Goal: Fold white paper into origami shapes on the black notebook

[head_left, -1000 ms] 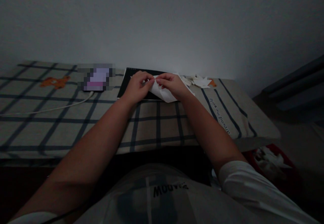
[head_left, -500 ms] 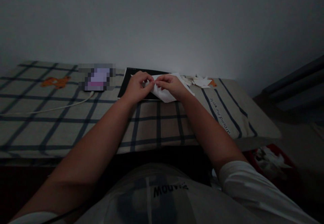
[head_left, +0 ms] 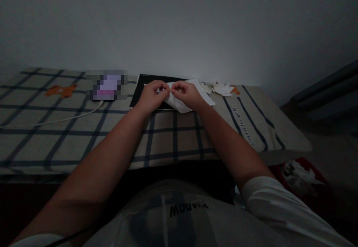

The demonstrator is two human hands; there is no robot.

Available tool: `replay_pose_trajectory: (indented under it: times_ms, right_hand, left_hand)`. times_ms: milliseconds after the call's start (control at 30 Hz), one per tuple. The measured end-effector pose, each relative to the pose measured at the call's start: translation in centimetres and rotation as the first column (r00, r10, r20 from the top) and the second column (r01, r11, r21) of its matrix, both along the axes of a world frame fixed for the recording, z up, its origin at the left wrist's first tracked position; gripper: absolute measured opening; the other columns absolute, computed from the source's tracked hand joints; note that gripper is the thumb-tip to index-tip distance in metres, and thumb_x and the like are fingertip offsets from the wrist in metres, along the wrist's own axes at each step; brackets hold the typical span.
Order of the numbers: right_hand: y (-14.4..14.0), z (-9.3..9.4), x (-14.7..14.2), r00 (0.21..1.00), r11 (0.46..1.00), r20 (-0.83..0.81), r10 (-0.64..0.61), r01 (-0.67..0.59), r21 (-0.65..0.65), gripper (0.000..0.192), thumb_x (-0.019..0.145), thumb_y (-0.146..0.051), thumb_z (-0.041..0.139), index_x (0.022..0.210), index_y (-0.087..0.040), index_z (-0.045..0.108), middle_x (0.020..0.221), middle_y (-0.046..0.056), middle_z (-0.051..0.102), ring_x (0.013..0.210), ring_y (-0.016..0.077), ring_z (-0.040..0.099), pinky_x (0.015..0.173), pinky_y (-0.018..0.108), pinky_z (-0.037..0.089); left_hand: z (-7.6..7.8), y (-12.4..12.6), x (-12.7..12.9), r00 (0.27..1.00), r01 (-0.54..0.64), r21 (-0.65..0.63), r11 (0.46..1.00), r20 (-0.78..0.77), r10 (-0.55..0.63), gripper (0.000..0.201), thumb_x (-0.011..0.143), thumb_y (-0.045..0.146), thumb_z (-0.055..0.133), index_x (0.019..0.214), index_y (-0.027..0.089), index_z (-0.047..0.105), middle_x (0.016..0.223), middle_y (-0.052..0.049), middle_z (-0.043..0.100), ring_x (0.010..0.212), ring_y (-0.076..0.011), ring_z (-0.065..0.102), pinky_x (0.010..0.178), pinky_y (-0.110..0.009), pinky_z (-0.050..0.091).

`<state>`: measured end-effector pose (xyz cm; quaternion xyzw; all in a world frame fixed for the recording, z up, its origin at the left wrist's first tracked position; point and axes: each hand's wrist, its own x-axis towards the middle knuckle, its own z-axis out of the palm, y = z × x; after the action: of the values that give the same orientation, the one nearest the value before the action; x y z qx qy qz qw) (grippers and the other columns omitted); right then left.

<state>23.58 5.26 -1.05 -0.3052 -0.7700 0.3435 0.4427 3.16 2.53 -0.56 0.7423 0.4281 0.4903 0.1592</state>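
two hands meet over one sheet of white paper [head_left: 179,103] at the far middle of the checked tablecloth [head_left: 84,139]. the left hand [head_left: 151,96] and the right hand [head_left: 186,94] sit knuckle to knuckle, each with thumb and forefinger pressed together on the paper's upper edge, so both are clamped on the same sheet at almost the same spot. the pinch point lies between the two hands, at the top of the sheet; from there the paper runs down and toward the person's right, its long axis slanting out under the right wrist, with a free corner poking out beyond the right hand toward the wall. so most of the sheet lies on the right hand's side of the pinch, and the left hand has only a short bit of it. neither hand is clearly nearer; they share the edge.

the paper partly rests on a black pad [head_left: 140,90] that lies flat under the hands. just beside it on the left is a blurred-out screen [head_left: 107,85] with a white cable [head_left: 56,120] trailing off leftward. well to the right, near the wall, lie small paper scraps [head_left: 220,89]. the light is dim, so the folds in the sheet cannot be made out.
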Motion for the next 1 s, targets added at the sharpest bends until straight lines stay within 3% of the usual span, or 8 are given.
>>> replay_pose_trajectory:
  times_ms: [200,367,467,700,867,1000]
  right_hand:
    - [0.22,-0.30,-0.12,1.000,0.999,-0.005,-0.020,0.020,0.037,0.025,0.089,-0.046,0.076,0.095,-0.021,0.074,0.093,0.003,0.075,0.087,0.0180,0.065,0.077,0.032,0.049]
    - [0.31,-0.05,0.00,0.993,0.994,-0.116,0.024,-0.037,-0.105,0.032,0.087,-0.051,0.086,0.097,-0.021,0.077,0.090,0.000,0.076,0.088,0.0173,0.067,0.086,0.033,0.056]
    - [0.29,0.12,0.11,0.986,0.978,-0.159,0.052,-0.083,-0.192,0.034,0.085,-0.048,0.092,0.101,-0.021,0.080,0.089,0.000,0.076,0.084,0.0159,0.066,0.081,0.031,0.056]
    - [-0.01,0.62,0.61,0.989,0.958,-0.150,0.003,-0.046,-0.282,0.029,0.087,-0.042,0.095,0.095,-0.019,0.079,0.088,0.000,0.075,0.082,0.0154,0.064,0.075,0.029,0.053]
    - [0.00,0.51,0.48,0.991,0.964,-0.135,0.021,-0.056,-0.259,0.028,0.088,-0.041,0.093,0.094,-0.019,0.077,0.086,0.000,0.072,0.081,0.0154,0.062,0.075,0.029,0.052]
    - [0.20,0.17,0.14,0.992,0.989,-0.125,0.027,-0.045,-0.142,0.026,0.090,-0.043,0.088,0.093,-0.020,0.076,0.092,0.001,0.073,0.091,0.0173,0.065,0.089,0.032,0.055]
  left_hand:
    - [0.40,-0.15,0.20,0.999,0.017,-0.079,0.997,0.041,-0.014,0.015,0.085,0.037,0.067,0.077,0.024,0.065,0.084,-0.002,0.073,0.086,-0.0210,0.067,0.077,-0.034,0.048]
    - [0.53,-0.04,0.27,0.995,0.007,-0.114,0.993,0.098,0.004,0.015,0.085,0.034,0.067,0.076,0.023,0.064,0.081,0.000,0.070,0.084,-0.0200,0.065,0.079,-0.033,0.048]
    - [0.69,-0.14,0.30,0.994,-0.006,-0.112,0.994,0.111,0.019,0.015,0.085,0.033,0.068,0.075,0.023,0.064,0.081,0.000,0.071,0.084,-0.0196,0.065,0.080,-0.033,0.049]
    - [0.82,-0.33,0.22,0.993,0.021,-0.105,0.994,0.120,-0.009,0.015,0.082,0.037,0.070,0.078,0.022,0.069,0.082,-0.001,0.074,0.082,-0.0198,0.066,0.077,-0.033,0.049]
    - [0.55,-0.06,0.08,0.997,0.008,-0.121,0.993,0.072,0.000,0.018,0.084,0.040,0.069,0.080,0.023,0.069,0.083,-0.001,0.075,0.083,-0.0204,0.067,0.078,-0.033,0.049]
    - [0.37,0.11,0.10,0.995,0.024,-0.119,0.993,0.095,-0.013,0.020,0.082,0.044,0.068,0.079,0.024,0.067,0.082,-0.002,0.072,0.080,-0.0200,0.064,0.075,-0.033,0.047]
